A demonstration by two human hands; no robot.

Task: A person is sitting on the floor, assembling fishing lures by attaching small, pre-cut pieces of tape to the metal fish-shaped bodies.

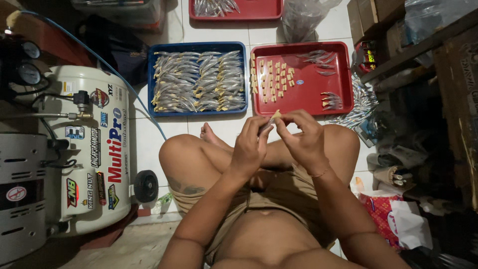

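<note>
I sit cross-legged on a white tiled floor. My left hand (251,144) and my right hand (302,137) meet above my knees, both pinching a small silvery fish-shaped piece with a pale yellow bit (275,115) at its tip. Just beyond my hands lies a red tray (343,74) with rows of small yellow bits and a few silvery pieces. Left of it, a blue tray (151,79) is packed with several rows of finished silvery pieces.
A white air compressor tank (94,149) with gauges and a blue hose stands at my left. Another red tray (259,12) and a clear plastic bag (303,20) lie farther off. Loose silvery pieces (361,107), boxes and clutter crowd the right side.
</note>
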